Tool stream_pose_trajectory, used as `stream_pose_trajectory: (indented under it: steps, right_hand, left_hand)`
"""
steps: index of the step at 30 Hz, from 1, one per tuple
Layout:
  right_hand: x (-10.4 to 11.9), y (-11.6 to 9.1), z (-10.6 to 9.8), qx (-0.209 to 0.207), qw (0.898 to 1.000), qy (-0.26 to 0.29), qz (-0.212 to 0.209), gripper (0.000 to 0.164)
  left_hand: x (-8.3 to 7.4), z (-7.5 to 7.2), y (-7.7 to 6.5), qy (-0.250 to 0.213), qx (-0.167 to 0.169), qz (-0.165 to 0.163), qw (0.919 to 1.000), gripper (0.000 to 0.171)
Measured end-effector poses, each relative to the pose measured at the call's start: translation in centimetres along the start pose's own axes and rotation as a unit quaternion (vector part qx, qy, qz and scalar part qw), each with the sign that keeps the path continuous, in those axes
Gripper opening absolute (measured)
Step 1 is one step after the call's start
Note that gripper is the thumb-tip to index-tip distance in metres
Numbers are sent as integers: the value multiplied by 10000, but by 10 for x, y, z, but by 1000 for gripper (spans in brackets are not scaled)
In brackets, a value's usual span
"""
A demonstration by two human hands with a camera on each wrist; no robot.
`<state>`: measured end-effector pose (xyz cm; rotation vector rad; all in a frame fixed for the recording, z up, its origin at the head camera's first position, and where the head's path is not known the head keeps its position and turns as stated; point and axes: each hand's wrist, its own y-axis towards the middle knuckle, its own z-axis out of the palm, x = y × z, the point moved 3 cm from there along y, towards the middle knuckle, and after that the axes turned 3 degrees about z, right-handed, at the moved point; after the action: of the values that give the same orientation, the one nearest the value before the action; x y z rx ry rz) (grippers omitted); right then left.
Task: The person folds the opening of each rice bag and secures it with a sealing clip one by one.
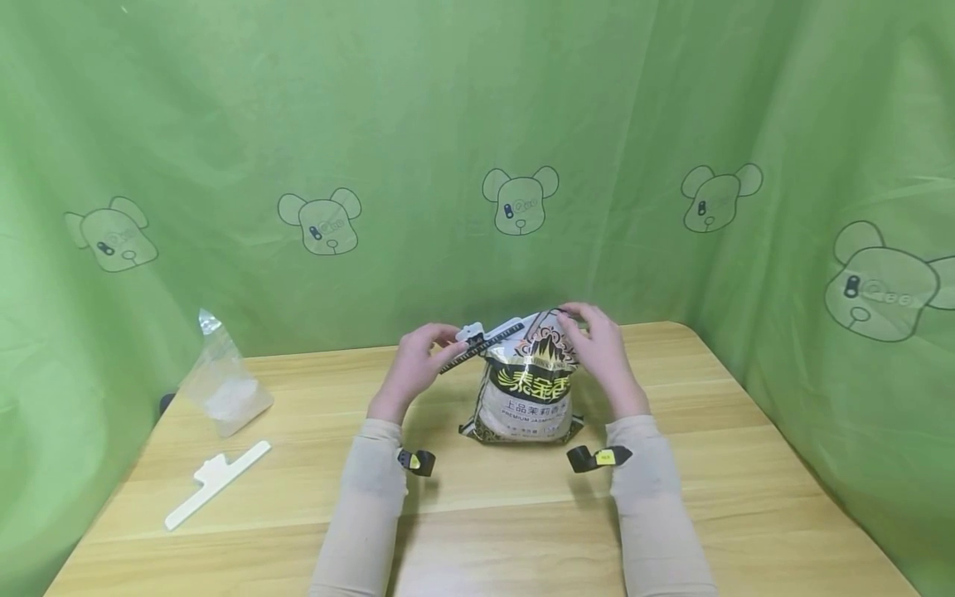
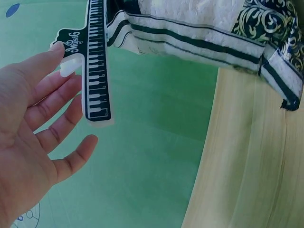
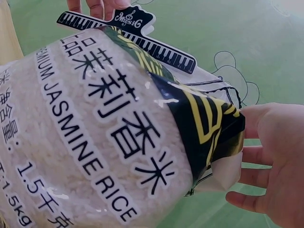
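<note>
A bag of jasmine rice [image 1: 525, 402] stands on the table, its top folded over and leaning. My left hand [image 1: 418, 365] pinches the handle of a black-and-white piano-key clip [image 2: 97, 66] between thumb and fingers. That clip [image 3: 128, 38] lies slantwise along the upper left edge of the bag; whether its jaws grip the film cannot be made out. On the other side, my right hand [image 1: 603, 352] holds the bag's upper right corner, thumb in front. In the right wrist view the right fingers [image 3: 254, 161] curve behind the bag's folded top.
At the left of the wooden table [image 1: 507, 531] stands a clear plastic bag [image 1: 235, 402] with white contents. A white clip [image 1: 216, 485] lies in front of it. A green curtain [image 1: 418, 166] with bear-head drawings hangs behind and at both sides.
</note>
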<state>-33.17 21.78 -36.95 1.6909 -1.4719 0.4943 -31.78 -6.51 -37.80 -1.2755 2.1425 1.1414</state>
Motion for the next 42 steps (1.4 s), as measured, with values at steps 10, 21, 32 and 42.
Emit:
stream_pose_trajectory:
  steps: [10, 21, 32, 42]
  right_hand:
    - [0, -1, 1, -59, 10000, -20, -29, 43]
    - [0, -1, 1, -76, 9999, -69, -53, 41]
    - [3, -1, 1, -65, 10000, 9, -17, 41]
    - [5, -2, 0, -144, 9999, 13, -91, 39]
  left_hand:
    - [-5, 3, 1, 319, -391, 414, 9979, 26]
    - [-11, 12, 1, 888, -901, 777, 9889, 25]
    - [-23, 22, 1, 1148, -981, 690, 9861, 27]
    - [-30, 28, 1, 1169, -1162, 811, 9830, 28]
